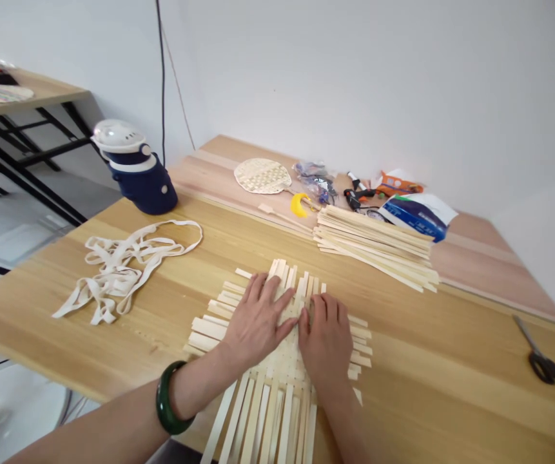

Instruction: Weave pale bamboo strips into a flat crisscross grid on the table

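A partly woven mat of pale bamboo strips (280, 361) lies on the wooden table, with loose strip ends sticking out on every side. My left hand (259, 319) rests flat across the upper left of the weave, its fingers spread over the strips. At the upper right of the mat, my right hand (328, 335) has its fingers bent and its thumb close to the forefinger, pinching at a bamboo strip. The fingertips partly cover what is held there. A dark green bangle (173, 397) circles my left wrist.
Tangled white cloth tape (129, 267) lies left, near a blue and white jug (142, 171). Behind the mat are a stack of bamboo strips (374, 241), a woven fan (262, 176), a glue gun (357, 193) and a blue box (415, 216). Scissors (545, 364) lie at right.
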